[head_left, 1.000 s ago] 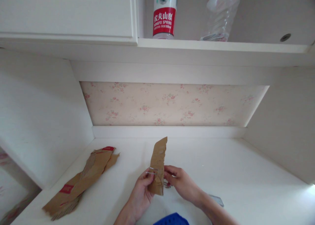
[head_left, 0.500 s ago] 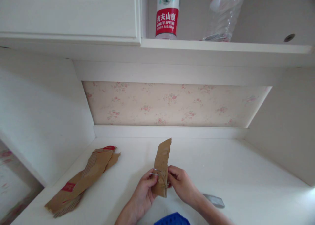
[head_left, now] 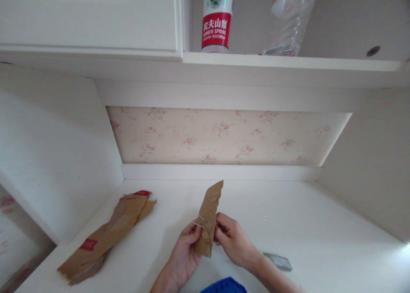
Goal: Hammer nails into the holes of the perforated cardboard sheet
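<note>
Upright over the counter is a torn strip of brown cardboard (head_left: 209,207), held by its lower left side in my left hand (head_left: 187,246), thumb on the facing side. Two thin metal prongs (head_left: 199,223) stick out of that side near my left thumb. My right hand (head_left: 233,237) is closed at the strip's right edge, fingertips pinched together partly behind it. What those fingertips hold is hidden.
More torn cardboard (head_left: 110,237) with red print lies at left. A grey flat object (head_left: 278,262) rests beside my right forearm, and a blue perforated item (head_left: 226,285) shows at the bottom edge. Two plastic bottles (head_left: 216,26) stand on the shelf (head_left: 288,62) above.
The cardboard strip has turned a little and its lower end has shifted left, together with both hands. The metal prongs now stand farther apart and stick out more plainly.
</note>
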### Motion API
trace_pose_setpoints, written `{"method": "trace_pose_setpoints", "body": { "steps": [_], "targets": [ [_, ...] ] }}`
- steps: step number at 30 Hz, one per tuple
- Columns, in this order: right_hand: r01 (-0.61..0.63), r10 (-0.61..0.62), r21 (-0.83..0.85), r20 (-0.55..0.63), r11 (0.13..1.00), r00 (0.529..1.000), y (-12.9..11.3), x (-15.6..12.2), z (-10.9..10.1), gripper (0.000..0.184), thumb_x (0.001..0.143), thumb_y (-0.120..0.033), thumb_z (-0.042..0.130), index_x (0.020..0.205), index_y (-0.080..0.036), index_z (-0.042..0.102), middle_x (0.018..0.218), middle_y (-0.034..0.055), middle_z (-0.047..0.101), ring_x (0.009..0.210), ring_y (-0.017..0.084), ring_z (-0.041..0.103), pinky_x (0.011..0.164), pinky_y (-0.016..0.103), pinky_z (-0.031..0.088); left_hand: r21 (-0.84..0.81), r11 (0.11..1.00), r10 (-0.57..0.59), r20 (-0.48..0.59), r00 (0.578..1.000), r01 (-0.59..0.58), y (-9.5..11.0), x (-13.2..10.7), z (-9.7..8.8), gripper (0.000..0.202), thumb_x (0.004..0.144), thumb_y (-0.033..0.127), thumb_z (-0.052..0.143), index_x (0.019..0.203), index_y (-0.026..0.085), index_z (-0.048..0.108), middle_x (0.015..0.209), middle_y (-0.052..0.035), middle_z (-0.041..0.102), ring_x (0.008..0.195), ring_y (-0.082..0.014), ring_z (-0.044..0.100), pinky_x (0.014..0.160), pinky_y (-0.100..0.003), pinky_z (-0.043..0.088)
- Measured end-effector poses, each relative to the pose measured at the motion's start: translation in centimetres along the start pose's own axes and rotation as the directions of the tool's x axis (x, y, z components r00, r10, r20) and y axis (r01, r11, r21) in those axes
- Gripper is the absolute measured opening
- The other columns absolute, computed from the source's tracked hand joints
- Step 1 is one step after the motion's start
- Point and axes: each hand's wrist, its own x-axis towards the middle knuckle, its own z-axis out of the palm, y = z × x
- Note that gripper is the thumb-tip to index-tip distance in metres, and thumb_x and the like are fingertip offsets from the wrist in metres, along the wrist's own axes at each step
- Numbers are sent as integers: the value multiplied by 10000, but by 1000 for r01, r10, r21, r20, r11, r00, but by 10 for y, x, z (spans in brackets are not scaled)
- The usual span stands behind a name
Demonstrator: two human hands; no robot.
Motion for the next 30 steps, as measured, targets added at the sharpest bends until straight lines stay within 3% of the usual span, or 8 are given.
{"method": "trace_pose_setpoints", "body": {
  "steps": [7, 12, 17, 21, 25, 30],
  "targets": [
    [68, -67, -272, 11, 960, 998, 2, 1, -15, 180, 855, -113, 436, 784, -230, 553, 770, -30, 569, 713, 122, 550, 657, 231, 423, -115, 991, 54, -134, 990, -70, 13, -3, 2, 189, 797, -48, 621, 818, 102, 734, 757, -67, 769, 617, -125, 732, 591, -158, 588],
    [98, -59, -549, 89, 830, 994, 14, -7, -40, 219, 942, -188, 421, 835, -229, 607, 833, -3, 638, 755, 147, 604, 690, 257, 435, -172, 974, 100, -260, 960, -148, 19, 0, -11, 312, 855, -66, 484, 795, 128, 721, 750, -38, 777, 624, -87, 734, 625, -125, 588],
    [129, -5, -763, 163, 633, 987, 30, -10, -52, 275, 977, -200, 412, 876, -199, 668, 901, 43, 707, 826, 209, 675, 718, 345, 496, -110, 989, 76, -228, 971, -103, 9, 1, -7, 193, 818, -26, 586, 812, 118, 714, 774, -68, 775, 652, -142, 741, 616, -197, 601],
    [128, 39, -843, 174, 523, 984, 43, -9, -50, 193, 941, -133, 504, 875, -172, 681, 901, 21, 722, 833, 184, 677, 742, 373, 537, -23, 998, 54, -169, 984, -59, 2, 1, 0, 139, 776, 46, 708, 906, 95, 711, 868, -107, 773, 714, -191, 743, 649, -255, 603],
    [104, 62, -855, 158, 509, 986, 48, -9, -48, 179, 927, -142, 543, 839, -175, 695, 889, 16, 740, 828, 179, 692, 726, 365, 552, 46, 998, 43, -132, 990, -37, 2, 0, 2, 260, 768, 101, 757, 1021, 80, 697, 953, -141, 763, 827, -247, 742, 704, -302, 597],
    [17, 14, -798, 32, 602, 999, 27, -12, -49, 320, 975, -206, 426, 857, -203, 722, 838, 61, 749, 796, 238, 720, 679, 364, 535, 126, 991, 51, -122, 991, -35, 0, 0, 3, 298, 759, 166, 790, 1036, 110, 695, 994, -136, 760, 866, -258, 736, 734, -315, 583]
  ]
}}
